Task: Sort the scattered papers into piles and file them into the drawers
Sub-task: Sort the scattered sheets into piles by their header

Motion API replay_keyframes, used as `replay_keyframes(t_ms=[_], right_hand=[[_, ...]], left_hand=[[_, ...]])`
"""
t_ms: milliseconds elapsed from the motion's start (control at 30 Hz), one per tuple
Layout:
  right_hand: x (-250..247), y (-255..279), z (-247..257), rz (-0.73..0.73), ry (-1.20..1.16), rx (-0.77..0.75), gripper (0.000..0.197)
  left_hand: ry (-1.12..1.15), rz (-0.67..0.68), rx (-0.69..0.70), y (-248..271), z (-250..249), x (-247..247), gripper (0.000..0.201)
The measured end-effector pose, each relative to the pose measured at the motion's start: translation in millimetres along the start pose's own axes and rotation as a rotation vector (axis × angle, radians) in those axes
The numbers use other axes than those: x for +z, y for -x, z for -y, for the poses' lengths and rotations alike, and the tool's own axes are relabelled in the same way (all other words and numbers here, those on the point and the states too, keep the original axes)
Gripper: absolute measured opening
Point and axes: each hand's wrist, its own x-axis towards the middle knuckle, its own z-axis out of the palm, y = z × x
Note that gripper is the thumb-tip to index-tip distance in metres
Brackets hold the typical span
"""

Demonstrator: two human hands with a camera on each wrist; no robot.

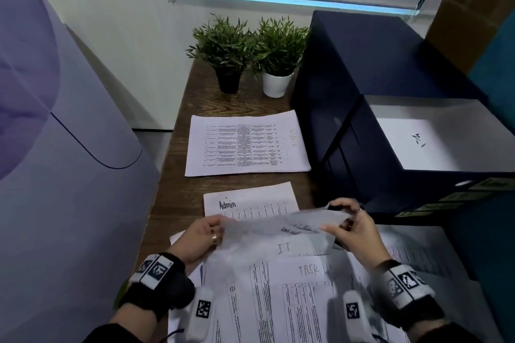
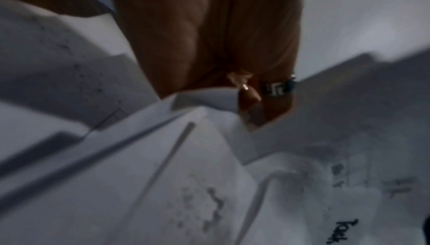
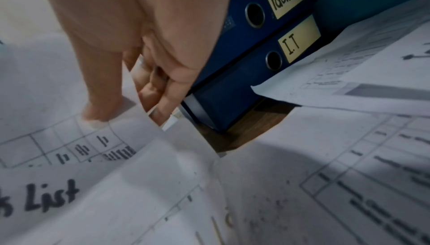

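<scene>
Both hands lift one sheet [image 1: 274, 227] above the scattered papers [image 1: 278, 301] on the bench [image 1: 178, 198]: left hand [image 1: 199, 239] fingers clamped on its left edge, right hand [image 1: 355, 227] pinching the right. Open drawer [image 1: 418, 136] at right.

Left hand [image 1: 201, 239] and right hand [image 1: 358, 234], bare. Each wrist carries a black strap bearing white blocks printed with black square-pattern markers — a rounded white module hangs beneath. Rings on fingers of both hands; dark sleeves at the forearms.
</scene>
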Motion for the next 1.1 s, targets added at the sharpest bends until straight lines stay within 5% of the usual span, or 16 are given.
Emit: replay_keyframes(t_ms=[100,267,367,467,533,600,733,867,967,1100], right_hand=[[-1,-3,-5,0.067,0.155,-0.006,0.052],[7,-14,-4,0.008,0.209,0.131,0.013],[16,-18,7,-0.145,0.196,0.046,0.025],[19,-16,36,-0.291,0.144,-0.144,0.015],[18,-12,57,-0.362,0.152,-0.293,0.017],[17,-4,80,-0.418,0.157,-0.41,0.025],[18,22,135,-0.424,0.047,-0.672,0.007],[17,49,185,-0.446,-0.069,-0.802,0.008],[12,70,211,-0.468,-0.182,-0.851,0.01],[6,93,217,-0.437,-0.261,-0.852,0.015]], left_hand=[[-0.065,0.088,-0.072,7,-1,1,0.022],[-0.016,0.078,-0.091,6,3,-2,0.031],[-0.048,-0.206,0.013,-1,5,-4,0.021],[-0.088,-0.555,0.149,-4,8,-17,0.018],[-0.107,-0.63,0.137,-3,14,-27,0.018],[-0.13,-0.567,0.119,3,21,-31,0.023],[-0.191,-0.489,0.202,24,16,-23,0.021],[-0.068,-0.336,0.372,48,-38,4,0.069],[-0.091,-0.282,0.607,69,-85,26,0.086],[-0.133,-0.096,0.718,96,-130,47,0.103]])
